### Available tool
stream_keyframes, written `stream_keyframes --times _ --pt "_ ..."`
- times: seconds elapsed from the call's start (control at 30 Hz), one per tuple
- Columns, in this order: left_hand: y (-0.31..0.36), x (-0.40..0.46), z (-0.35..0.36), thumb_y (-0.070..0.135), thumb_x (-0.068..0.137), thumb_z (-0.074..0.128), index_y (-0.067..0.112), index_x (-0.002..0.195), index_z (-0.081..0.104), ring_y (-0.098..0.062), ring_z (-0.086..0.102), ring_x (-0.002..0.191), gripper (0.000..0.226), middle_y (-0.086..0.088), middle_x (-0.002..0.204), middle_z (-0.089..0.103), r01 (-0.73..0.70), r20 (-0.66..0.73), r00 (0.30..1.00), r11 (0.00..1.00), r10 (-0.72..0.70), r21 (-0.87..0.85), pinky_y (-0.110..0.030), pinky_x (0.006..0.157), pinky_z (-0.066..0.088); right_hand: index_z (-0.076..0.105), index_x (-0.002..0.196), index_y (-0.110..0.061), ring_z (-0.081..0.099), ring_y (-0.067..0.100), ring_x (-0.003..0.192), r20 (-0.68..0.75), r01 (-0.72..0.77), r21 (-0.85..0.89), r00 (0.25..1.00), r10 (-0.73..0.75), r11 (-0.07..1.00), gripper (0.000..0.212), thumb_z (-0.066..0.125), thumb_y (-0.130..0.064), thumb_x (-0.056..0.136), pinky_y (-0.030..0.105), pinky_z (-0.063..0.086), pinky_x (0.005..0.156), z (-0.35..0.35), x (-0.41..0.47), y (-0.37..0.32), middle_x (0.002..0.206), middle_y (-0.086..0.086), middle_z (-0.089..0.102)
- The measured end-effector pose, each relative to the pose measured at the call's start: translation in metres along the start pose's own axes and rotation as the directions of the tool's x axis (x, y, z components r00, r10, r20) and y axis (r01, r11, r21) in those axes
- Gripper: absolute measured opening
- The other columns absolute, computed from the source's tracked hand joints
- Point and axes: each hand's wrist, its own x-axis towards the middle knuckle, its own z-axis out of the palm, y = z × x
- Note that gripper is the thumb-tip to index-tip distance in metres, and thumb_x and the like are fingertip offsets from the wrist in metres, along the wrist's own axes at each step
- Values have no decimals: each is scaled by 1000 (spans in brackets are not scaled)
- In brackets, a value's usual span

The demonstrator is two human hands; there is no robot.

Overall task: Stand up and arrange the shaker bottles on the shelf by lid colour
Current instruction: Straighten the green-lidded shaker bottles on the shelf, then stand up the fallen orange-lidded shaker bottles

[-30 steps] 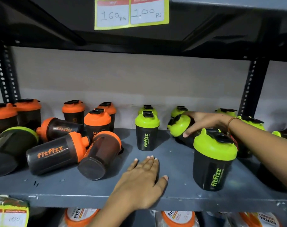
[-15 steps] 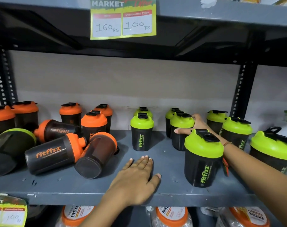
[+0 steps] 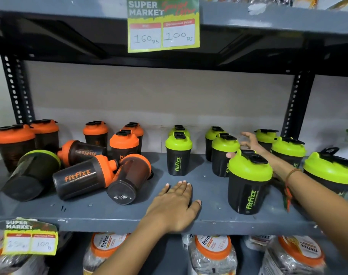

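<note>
We log the shelf left to right. Left half: orange-lid bottles, several upright at the back, three toppled in front, and one green-lid bottle lying among them, on the wrong side by colour. Right half: green-lid bottles all upright, front one nearest the edge. We judge the green side essentially sorted; left to do are the toppled orange bottles and the stray green one.

Left hand: palm flat on the shelf near its front edge, fingers extended and close together, holding nothing. Right hand: reaches in among the rear green bottles, fingers spread and loose, gripping nothing, just beside an upright green-lid bottle.
</note>
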Motion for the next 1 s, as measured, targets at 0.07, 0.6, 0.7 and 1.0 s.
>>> stream_keyframes --times 0.07,0.6,0.7,1.0 --pt "2 -1 -1 55 96 16 17 153 8 -10 0 148 70 1 162 4 6 10 1000 1000 -6 1 -33 117 -5 20 153 -13 45 30 133 82 -45 7 996 45 999 64 54 -10 99 38 42 102 -13 1 0 150 16 38" --pt "-20 -108 -15 43 100 23 11 142 40 -23 37 138 55 -11 148 43 -267 -263 922 959 283 95 -35 116 26 74 102 -20 64 11 85 -97 353 -281 914 -393 892 18 75 -25 85 -1 41 69 -1 -74 -149 96 -2 72" --pt "-49 -145 -19 45 99 27 19 128 56 -16 52 127 48 -3 133 60 -317 -381 865 944 327 91 -31 102 45 74 93 -24 63 7 75 -11 397 -348 904 -427 849 11 74 -31 83 4 42 67 38 -94 -175 86 -7 73" --pt "-205 -234 -60 37 100 33 19 132 54 -15 49 126 42 -1 134 59 -54 -740 670 992 -47 -112 -27 108 35 70 102 -21 59 12 73 179 329 -383 943 -280 863 28 76 -38 81 26 43 70 141 -115 -173 82 -3 69"
